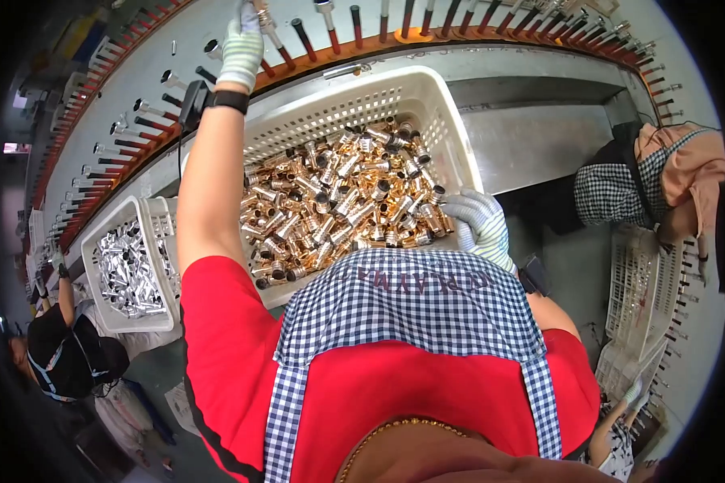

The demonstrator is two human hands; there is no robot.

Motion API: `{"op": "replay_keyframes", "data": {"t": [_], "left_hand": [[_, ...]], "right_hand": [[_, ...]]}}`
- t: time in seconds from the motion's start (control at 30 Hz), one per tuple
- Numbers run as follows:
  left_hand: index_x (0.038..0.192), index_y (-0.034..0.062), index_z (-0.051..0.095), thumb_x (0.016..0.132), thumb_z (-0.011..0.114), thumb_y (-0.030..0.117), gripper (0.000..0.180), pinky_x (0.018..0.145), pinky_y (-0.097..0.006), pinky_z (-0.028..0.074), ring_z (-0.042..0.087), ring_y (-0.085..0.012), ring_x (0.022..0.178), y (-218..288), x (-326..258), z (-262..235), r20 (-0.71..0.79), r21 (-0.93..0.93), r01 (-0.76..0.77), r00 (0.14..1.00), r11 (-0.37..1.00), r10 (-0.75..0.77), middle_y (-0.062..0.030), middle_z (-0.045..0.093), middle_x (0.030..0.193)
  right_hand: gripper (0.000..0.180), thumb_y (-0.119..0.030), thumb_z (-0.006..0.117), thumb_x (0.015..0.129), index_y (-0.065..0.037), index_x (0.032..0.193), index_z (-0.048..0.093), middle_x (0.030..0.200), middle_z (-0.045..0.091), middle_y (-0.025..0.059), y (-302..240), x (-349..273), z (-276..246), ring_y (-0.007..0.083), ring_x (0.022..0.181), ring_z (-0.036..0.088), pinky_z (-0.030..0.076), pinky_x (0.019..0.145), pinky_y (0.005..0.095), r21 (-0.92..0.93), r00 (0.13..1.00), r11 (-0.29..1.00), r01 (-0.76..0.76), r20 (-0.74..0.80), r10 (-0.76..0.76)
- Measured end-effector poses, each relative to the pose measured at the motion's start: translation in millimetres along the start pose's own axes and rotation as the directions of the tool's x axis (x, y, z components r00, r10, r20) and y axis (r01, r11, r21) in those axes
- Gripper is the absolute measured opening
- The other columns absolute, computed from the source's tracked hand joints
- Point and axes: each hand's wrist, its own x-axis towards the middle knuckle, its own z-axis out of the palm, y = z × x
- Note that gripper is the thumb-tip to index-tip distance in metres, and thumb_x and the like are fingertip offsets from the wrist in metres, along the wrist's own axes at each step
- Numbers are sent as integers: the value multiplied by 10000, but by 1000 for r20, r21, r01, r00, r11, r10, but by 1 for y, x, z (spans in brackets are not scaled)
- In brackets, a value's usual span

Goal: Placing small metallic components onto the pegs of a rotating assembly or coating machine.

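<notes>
Far outstretched left arm (209, 173), left fingers (248, 19) by golden fitting (267, 19), right fingers (461, 209) half-curled, both grips unclear

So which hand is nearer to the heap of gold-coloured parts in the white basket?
Right. The right hand is at the right edge of the gold-coloured parts; the left hand is beyond the basket, up by the row of rods.

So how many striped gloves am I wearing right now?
2 striped gloves: one on your left hand, near the red-and-black rods; one on your right hand, at the large white basket's right side.
</notes>
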Motion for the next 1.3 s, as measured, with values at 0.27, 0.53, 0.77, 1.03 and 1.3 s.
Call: {"op": "replay_keyframes", "data": {"t": [0.27, 0.53, 0.77, 1.03, 1.3], "left_hand": [[1147, 23, 620, 1008, 433, 578, 602, 634, -358, 496, 636, -208, 659, 22, 63, -14, 444, -46, 454, 807, 890, -389, -84, 642, 694], [1174, 51, 593, 842, 741, 112, 368, 839, -345, 536, 647, -180, 935, 95, 94, 35, 97, -317, -96, 986, 944, 133, -60, 667, 1036], [1234, 94, 515, 915, 737, 299, 440, 635, -340, 588, 666, -173, 688, 170, 53, 88, 453, -621, 428, 880, 657, -145, -73, 648, 800], [1116, 122, 654, 890, 715, 364, 338, 544, -329, 505, 396, -94, 531, 153, 50, 55, 348, -537, 535, 844, 652, -407, 49, 361, 646], [1051, 126, 663, 885, 660, 553, 458, 483, -285, 418, 315, -91, 465, 127, 71, 21, 309, -173, 599, 787, 782, -534, 52, 298, 570]], "right_hand": [[253, -57, 585, 777, -105, 980, 729, 1009, 730, 101, 7, -7, -4, 319, 1065, 656, 497, 908, 454, 2, 1000, 1000, -7, -25, 7], [279, -103, 598, 762, -160, 1013, 704, 1062, 708, 28, 14, -12, -11, 280, 1094, 638, 488, 885, 459, 13, 1000, 1000, 14, -12, -13], [354, -92, 569, 723, -175, 1036, 712, 1133, 702, 20, 12, -22, -6, 268, 1211, 590, 371, 1112, 508, 86, 994, 991, -105, 45, 101], [292, -129, 575, 809, -165, 1071, 697, 1125, 682, 29, 13, -28, -12, 263, 1177, 594, 400, 1067, 495, 133, 998, 990, -37, -40, 42], [304, -105, 554, 825, -171, 1084, 699, 1166, 675, 15, 17, -29, -16, 241, 1231, 563, 360, 1110, 518, 174, 996, 982, -78, -32, 85]]}}
